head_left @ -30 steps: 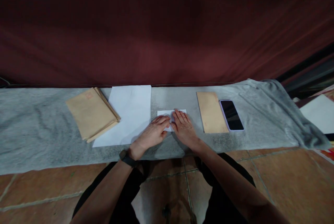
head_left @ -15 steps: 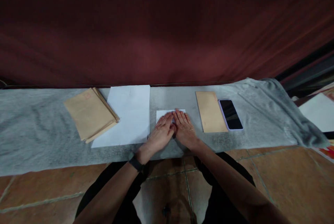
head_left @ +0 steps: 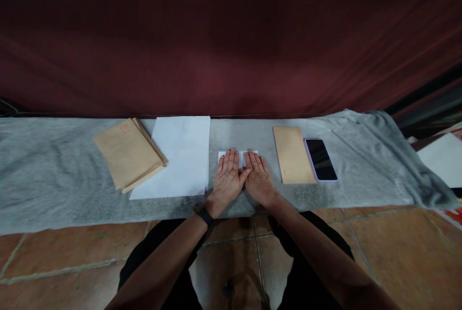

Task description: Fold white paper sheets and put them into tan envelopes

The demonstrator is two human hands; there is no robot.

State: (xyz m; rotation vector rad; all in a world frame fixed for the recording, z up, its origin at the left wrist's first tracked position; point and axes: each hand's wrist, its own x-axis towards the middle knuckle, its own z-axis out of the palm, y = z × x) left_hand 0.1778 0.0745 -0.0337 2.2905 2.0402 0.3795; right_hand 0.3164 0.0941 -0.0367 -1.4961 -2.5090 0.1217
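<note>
Lying flat, left fingers (head_left: 231, 158) and right fingers (head_left: 253, 161) partly cover white paper (head_left: 242, 157).

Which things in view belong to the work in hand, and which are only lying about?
In the work:
small white paper, under the left hand and right hand
probably the large white sheets, envelope pile and single envelope, laid out on either side

Seemingly just lying about:
phone, beside the single envelope
white sheet at far right

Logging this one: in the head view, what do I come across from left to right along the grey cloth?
Stack of brown envelopes → large white paper → left hand → right hand → single brown envelope → phone.
</note>
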